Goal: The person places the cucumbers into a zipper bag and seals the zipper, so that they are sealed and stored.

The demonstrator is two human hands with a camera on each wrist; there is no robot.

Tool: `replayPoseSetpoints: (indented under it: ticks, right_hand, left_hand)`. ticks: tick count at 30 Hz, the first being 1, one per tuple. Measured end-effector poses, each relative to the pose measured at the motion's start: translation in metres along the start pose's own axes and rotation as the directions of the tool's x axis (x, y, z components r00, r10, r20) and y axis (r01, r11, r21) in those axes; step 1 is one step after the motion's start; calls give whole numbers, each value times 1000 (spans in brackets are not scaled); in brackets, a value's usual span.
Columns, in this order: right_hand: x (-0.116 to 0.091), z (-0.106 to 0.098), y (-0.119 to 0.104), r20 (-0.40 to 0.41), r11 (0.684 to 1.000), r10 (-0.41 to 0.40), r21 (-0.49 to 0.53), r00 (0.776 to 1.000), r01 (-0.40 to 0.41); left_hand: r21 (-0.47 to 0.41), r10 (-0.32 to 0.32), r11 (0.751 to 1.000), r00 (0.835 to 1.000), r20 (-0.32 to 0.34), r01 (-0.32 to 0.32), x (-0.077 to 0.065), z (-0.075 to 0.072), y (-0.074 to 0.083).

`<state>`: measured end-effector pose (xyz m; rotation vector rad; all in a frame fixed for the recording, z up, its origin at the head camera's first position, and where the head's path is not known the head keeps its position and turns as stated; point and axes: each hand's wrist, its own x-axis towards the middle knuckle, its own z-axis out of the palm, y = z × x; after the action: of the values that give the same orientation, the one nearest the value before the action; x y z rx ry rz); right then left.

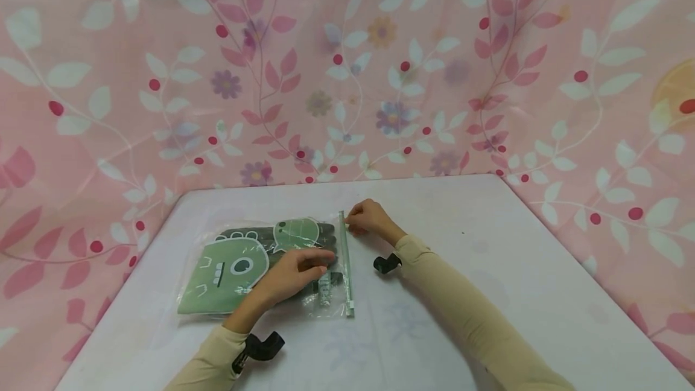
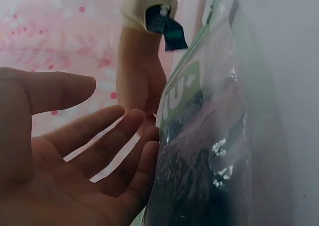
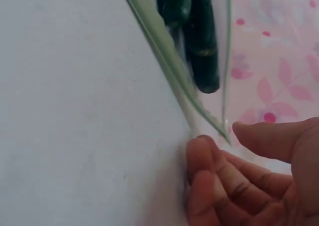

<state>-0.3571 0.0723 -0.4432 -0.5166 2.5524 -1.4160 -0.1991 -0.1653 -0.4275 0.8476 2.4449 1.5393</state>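
A clear zip bag (image 1: 328, 300) with a green cartoon print lies flat on the table. Dark, rounded, finger-like things (image 3: 203, 51) show inside it; their kind I cannot tell. Its green zip strip (image 1: 346, 258) runs along the right side, with a slider (image 1: 350, 305) at the near end. My left hand (image 1: 293, 273) is over the bag, fingers spread loosely and the lower fingertips touching the plastic in the left wrist view. At the strip's far corner is my right hand (image 1: 369, 220). In the right wrist view its thumb (image 3: 269, 138) stands apart from the loosely bent fingers, with the corner between them.
A white-covered table (image 1: 488, 270) carries the bag on its left half. Behind and beside it hangs a pink floral curtain (image 1: 347, 77). Each wrist wears a black camera mount; the right one (image 1: 387, 264) sits just above the tabletop.
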Motion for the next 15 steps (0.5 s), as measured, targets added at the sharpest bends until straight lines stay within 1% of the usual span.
replayPoseSetpoints:
  ticks: [1,2,3,4,5,7,9,10,11,12,13,15]
  right_hand:
    - [-4,-3,0,11,1000,-6,-26,1000,6]
    - [-9,-5,0,25,999,-8,-41,1000,9]
    - [-14,-7,1,45,999,-9,-41,999,11]
    - [-19,-8,1,65,999,-11,-41,998,13]
    - [-26,-10,1,88,999,-18,-33,996,21]
    - [-38,-11,0,121,999,-45,-8,992,46]
    - [-50,-11,-1,138,996,-84,17,987,82]
    - [-55,-12,-2,138,994,-106,24,985,103]
    - [-60,-12,-3,137,993,-122,27,983,119]
    - [-64,-12,-4,138,991,-134,33,981,131]
    - [-69,-12,-5,143,989,-145,36,979,142]
    - [-77,-11,-7,153,987,-160,40,975,156]
  left_hand:
    - [51,33,998,999,3,-33,0,1,0]
    - [111,72,991,997,6,-72,1,2,-1]
    - [176,110,978,994,10,-110,1,2,-1]
    - [247,150,957,988,21,-151,1,4,-1]
    - [309,195,931,980,38,-197,2,5,-1]
    - [396,274,874,958,80,-283,4,9,0]
    - [450,342,817,931,126,-361,5,13,1]
    - [476,363,788,920,150,-389,6,15,3]
    - [500,365,768,915,170,-400,6,18,5]
    - [528,352,751,917,189,-397,5,21,6]
    - [560,331,732,921,208,-389,5,24,8]
    - [627,268,690,932,244,-362,2,31,10]
